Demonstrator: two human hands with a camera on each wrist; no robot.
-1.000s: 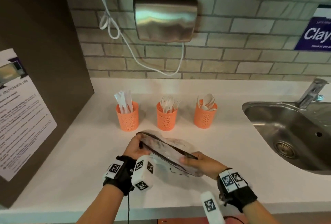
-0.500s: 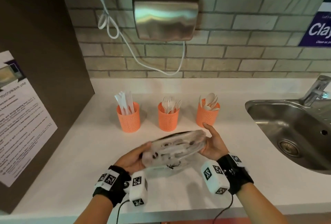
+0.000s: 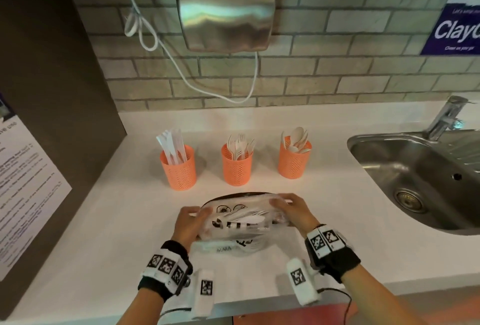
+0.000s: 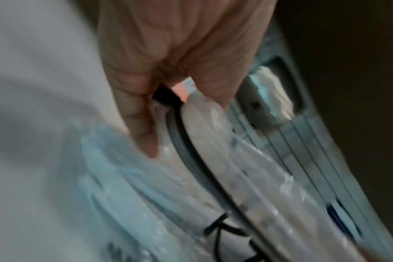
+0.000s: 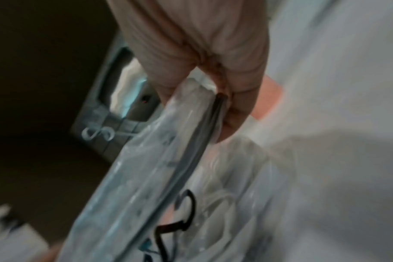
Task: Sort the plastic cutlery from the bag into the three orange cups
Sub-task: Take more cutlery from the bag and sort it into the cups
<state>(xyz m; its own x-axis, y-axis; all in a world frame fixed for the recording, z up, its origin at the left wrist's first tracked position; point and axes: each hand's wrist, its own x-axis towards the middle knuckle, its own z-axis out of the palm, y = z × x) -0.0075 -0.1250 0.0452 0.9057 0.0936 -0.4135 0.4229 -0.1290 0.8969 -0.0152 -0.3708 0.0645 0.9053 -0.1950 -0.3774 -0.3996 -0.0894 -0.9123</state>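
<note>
A clear plastic bag [image 3: 241, 220] with black print and a dark zip edge is held level over the white counter [image 3: 109, 220]. White cutlery shows through it. My left hand [image 3: 191, 222] grips its left end [image 4: 168, 109] and my right hand [image 3: 293, 211] grips its right end [image 5: 204, 109], fingers curled over the top edge. Behind stand three orange mesh cups: the left cup [image 3: 178, 167] with knives, the middle cup [image 3: 237, 164] with forks, the right cup [image 3: 294, 159] with spoons.
A steel sink [image 3: 426, 179] with a tap [image 3: 445, 117] lies to the right. A brown panel [image 3: 52, 91] with a notice stands at the left. A metal dryer [image 3: 225, 14] and a white cable [image 3: 161, 46] hang on the brick wall.
The bag has turned from tilted to level and drawn nearer to me. My right hand came from the bag's near end to its right end, then curled over the top edge.
</note>
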